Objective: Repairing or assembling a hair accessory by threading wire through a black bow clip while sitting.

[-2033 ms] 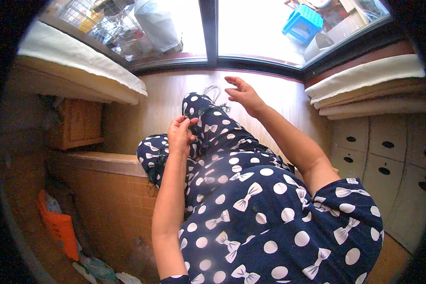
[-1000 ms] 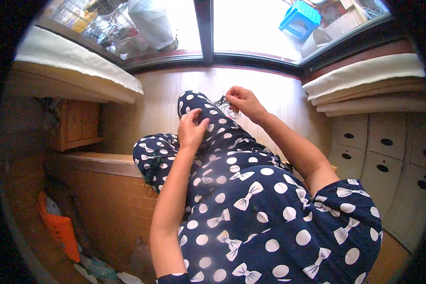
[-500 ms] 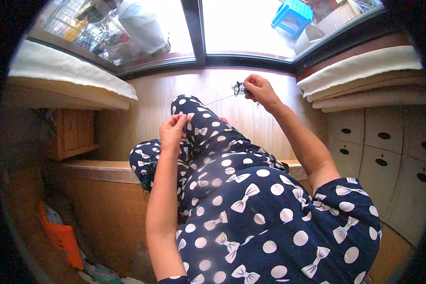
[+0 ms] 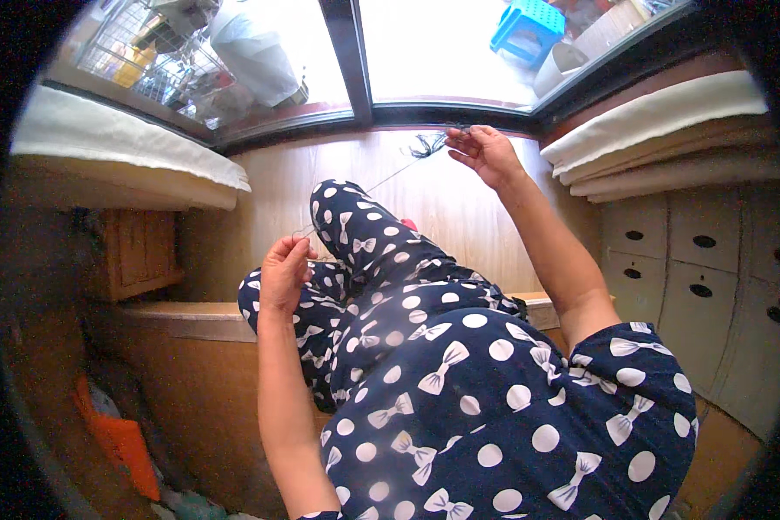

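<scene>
A small tangled bundle of dark thread (image 4: 425,146) hangs at the fingertips of my right hand (image 4: 487,154), which is closed on it out in front of the window. From the bundle a single thin strand runs taut down to the left, passing over my knee. My left hand (image 4: 287,270) pinches that strand between thumb and fingertips, and a small loop of it stands above the fingers. Both hands are well apart, with the strand stretched between them. My bent legs in dark polka-dot trousers (image 4: 381,251) lie below.
A window with a dark frame (image 4: 362,108) stands ahead, and a blue plastic basket (image 4: 529,33) shows behind the glass. Folded pale cloths (image 4: 659,121) are at right above white drawers (image 4: 702,251). Another pale cloth (image 4: 130,147) and a wooden cabinet (image 4: 139,251) are at left. An orange bag (image 4: 117,442) lies lower left.
My left hand has drawn back toward me and slightly left. My right hand has moved up and away, its fingers spreading more, and the thread between them is stretched longer.
</scene>
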Available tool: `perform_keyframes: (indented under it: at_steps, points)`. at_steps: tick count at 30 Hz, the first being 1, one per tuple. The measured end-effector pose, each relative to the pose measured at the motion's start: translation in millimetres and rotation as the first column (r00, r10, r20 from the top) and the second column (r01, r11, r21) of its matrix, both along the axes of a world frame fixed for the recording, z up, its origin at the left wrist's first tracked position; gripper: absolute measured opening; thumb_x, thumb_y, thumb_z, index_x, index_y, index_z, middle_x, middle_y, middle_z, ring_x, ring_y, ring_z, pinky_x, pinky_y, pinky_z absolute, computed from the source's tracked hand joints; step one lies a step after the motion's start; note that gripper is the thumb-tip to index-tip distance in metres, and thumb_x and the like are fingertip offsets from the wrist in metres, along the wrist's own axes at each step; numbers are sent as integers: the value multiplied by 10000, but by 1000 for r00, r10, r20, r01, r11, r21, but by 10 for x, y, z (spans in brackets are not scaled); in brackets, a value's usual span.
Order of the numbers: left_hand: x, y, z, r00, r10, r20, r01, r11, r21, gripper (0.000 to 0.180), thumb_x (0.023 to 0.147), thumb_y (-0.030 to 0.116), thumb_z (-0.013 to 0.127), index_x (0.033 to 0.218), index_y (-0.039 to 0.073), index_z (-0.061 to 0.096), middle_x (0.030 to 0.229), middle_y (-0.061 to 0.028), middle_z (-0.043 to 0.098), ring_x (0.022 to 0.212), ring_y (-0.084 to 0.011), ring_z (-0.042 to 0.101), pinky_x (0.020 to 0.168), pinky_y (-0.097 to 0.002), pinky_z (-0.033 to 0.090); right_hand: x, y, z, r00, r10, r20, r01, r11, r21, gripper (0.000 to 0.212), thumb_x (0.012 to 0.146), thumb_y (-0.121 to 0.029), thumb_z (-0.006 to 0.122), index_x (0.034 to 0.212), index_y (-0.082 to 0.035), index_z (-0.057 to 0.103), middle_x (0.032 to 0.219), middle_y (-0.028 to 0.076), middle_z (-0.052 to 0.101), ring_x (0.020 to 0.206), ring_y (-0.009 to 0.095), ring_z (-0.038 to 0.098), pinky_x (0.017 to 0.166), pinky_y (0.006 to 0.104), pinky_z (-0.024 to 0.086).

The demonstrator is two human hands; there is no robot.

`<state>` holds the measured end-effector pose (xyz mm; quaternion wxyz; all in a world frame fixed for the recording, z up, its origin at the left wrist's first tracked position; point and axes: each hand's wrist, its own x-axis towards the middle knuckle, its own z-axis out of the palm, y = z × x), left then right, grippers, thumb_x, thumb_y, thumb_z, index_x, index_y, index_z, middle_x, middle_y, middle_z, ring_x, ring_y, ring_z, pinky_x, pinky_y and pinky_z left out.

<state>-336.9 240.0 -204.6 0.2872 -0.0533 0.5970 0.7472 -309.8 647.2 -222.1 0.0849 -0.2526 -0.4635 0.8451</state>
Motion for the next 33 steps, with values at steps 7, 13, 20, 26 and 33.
perform_keyframes:
  at_steps: [7,13,20,26,33]
  points:
    - [-25,-40,-54,999,-44,-24,42,997,-65,88,879,119,639,945,62,629,824,-49,661,491,-35,458,441,-180,367,13,64,-26,997,-71,-23,65,976,-208,103,975,-136,428,989,-41,466,1027,203,623,945,330,632,866,507,516]
    - [-48,-11,33,982,104,-157,-136,968,-213,264,904,135,610,1151,46,591,1042,-74,664,491,-22,444,426,-175,372,72,-374,145,987,142,-71,-149,984,-96,133,958,-164,487,984,-33,487,1085,211,630,766,254,653,731,387,552]
    - [-184,-350,386,899,231,-373,-264,964,-40,384,934,120,557,1307,77,474,1136,-104,627,475,3,397,410,-151,343,-22,-462,31,978,189,-93,-188,982,18,108,922,-147,534,952,-47,504,1030,158,668,558,122,577,565,279,527]
    - [-287,-629,1334,824,81,-561,-216,960,-178,501,944,79,510,1419,135,361,1147,-125,630,484,22,345,431,-139,310,60,-43,-5,999,42,-28,-39,992,119,102,938,-116,496,979,-24,479,1045,186,658,448,77,424,540,273,522]
    - [-515,-998,1603,805,18,-592,-252,915,-315,484,940,100,527,1404,134,395,1051,-91,661,481,27,325,431,-140,310,91,79,178,999,-27,-43,30,996,83,89,957,-105,465,1005,-30,462,1094,191,643,436,80,420,615,313,524]
